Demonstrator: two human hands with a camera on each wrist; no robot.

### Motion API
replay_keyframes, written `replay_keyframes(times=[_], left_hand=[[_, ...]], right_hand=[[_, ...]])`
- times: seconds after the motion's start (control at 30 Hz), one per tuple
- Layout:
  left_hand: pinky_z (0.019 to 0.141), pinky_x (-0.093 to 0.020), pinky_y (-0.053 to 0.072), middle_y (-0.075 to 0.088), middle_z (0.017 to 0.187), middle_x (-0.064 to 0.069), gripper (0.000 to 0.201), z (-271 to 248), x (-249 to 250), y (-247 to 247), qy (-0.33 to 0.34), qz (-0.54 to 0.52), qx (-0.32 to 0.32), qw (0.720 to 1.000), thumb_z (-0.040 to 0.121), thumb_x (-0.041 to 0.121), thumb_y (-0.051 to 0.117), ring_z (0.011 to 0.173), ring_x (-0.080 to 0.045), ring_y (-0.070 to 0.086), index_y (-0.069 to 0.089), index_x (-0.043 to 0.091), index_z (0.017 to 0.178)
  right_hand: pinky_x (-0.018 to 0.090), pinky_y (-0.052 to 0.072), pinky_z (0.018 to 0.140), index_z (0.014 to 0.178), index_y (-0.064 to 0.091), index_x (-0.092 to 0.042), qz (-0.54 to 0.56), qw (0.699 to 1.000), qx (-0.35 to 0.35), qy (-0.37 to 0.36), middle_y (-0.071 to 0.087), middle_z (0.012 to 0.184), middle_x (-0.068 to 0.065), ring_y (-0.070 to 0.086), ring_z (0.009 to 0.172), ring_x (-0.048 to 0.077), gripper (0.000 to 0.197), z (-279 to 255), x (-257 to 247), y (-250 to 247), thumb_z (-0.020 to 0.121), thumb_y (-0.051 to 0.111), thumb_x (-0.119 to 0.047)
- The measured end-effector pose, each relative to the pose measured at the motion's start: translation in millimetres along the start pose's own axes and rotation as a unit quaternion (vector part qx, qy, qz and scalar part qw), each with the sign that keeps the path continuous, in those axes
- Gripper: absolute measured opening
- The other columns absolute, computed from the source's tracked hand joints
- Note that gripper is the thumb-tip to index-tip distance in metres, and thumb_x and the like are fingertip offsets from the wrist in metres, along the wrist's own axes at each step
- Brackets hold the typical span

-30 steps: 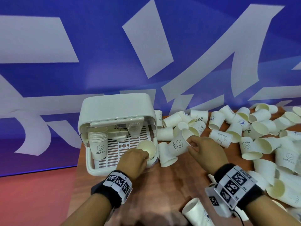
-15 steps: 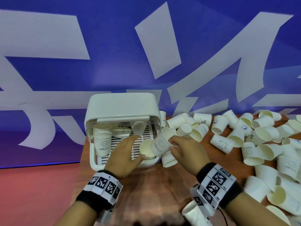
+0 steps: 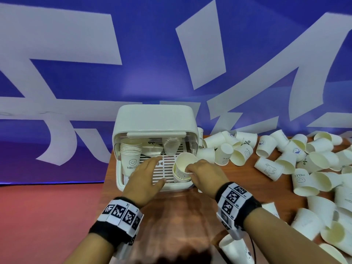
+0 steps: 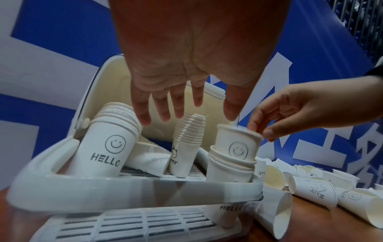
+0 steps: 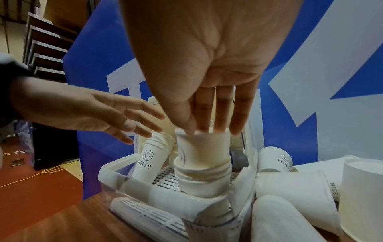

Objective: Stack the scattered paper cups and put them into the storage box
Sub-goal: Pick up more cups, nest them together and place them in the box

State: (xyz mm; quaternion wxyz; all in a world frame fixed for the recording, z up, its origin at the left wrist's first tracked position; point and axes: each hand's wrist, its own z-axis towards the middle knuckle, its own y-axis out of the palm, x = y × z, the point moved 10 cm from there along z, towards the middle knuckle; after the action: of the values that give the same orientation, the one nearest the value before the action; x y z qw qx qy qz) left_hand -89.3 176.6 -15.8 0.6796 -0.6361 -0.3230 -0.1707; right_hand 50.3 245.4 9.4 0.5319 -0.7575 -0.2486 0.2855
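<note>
Since half a second before, our right hand (image 3: pixel 202 173) had carried the smiley cup (image 4: pixel 237 144) from above the box's front rim down into the short stack (image 4: pixel 230 170) at the box's front right corner, and our left hand (image 3: pixel 146 177) had let go of that stack and drawn back to the left. We pinched the cup's near rim between thumb and fingers, the fingertips (image 5: pixel 204 126) dipping just inside the mouth, and the cup sat only partly nested, its printed face well above the rims below it. Our left hand held nothing; its fingers (image 4: pixel 159 104) were spread and nearly straight, hovering over the slotted tray (image 3: pixel 167 169) of the storage box (image 3: pixel 155 120) without touching any cup. Behind that hand, at the box's left side, stood a tall stack marked HELLO (image 4: pixel 105 147), leaning a little, and farther back a slimmer stack with a bear print (image 4: pixel 185 145); between the two lay a flattened cup (image 4: pixel 145 162) on the tray. The box's lid (image 3: pixel 156 134) was swung up and back, and the box sat at the left end of the wooden table (image 3: pixel 171 225). To the right of the box, loose cups (image 3: pixel 276 164) lay scattered on their sides across the table, some touching the box's right wall. One more cup (image 3: pixel 236 250) lay on its side near our right forearm. Behind the table hung a blue and white backdrop (image 3: pixel 133 54).
</note>
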Motion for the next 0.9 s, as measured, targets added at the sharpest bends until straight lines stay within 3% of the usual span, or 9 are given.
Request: replay_keyframes(times=[0.17,0.4,0.7,0.9], left_hand=[[0.109,-0.035,0.031,0.04,0.142,0.003,0.066,-1.6,4.2,-0.8,0.002,0.003,-0.002,1.0,0.083,0.035,0.066,0.13,-0.019,0.037,0.034,0.026,0.14],[0.107,-0.029,0.031,0.046,0.134,0.004,0.052,4.5,49.2,3.6,0.071,-0.003,0.049,0.996,0.082,0.034,0.062,0.124,-0.015,0.041,0.046,0.024,0.131],[0.099,-0.029,0.036,0.051,0.125,0.009,0.039,31.9,134.6,63.3,0.157,0.048,-0.024,0.986,0.085,0.033,0.055,0.115,-0.013,0.047,0.051,0.028,0.123],[0.098,-0.037,0.039,0.049,0.129,0.007,0.041,79.2,171.7,100.8,0.149,0.101,-0.063,0.982,0.086,0.03,0.055,0.117,-0.018,0.046,0.05,0.026,0.126]], right_hand=[[0.033,0.046,0.091,0.126,0.051,-0.032,0.045,0.999,0.0,-0.001,0.057,0.124,0.002,0.055,0.111,0.02,0.035,-1.3,8.0,7.3,0.092,0.046,-0.026],[0.029,0.045,0.085,0.12,0.056,-0.03,0.076,0.996,0.031,0.024,0.061,0.12,-0.008,0.054,0.111,0.013,0.029,-27.9,44.5,0.1,0.092,0.048,-0.03],[0.032,0.049,0.078,0.102,0.06,-0.021,0.082,0.988,0.037,0.125,0.065,0.1,-0.003,0.059,0.093,0.016,0.018,-63.8,152.5,-6.0,0.091,0.05,-0.031],[0.029,0.046,0.086,0.116,0.058,-0.027,0.063,0.987,0.027,0.147,0.062,0.116,-0.004,0.056,0.106,0.016,0.027,-50.7,215.1,-15.5,0.091,0.048,-0.028]])
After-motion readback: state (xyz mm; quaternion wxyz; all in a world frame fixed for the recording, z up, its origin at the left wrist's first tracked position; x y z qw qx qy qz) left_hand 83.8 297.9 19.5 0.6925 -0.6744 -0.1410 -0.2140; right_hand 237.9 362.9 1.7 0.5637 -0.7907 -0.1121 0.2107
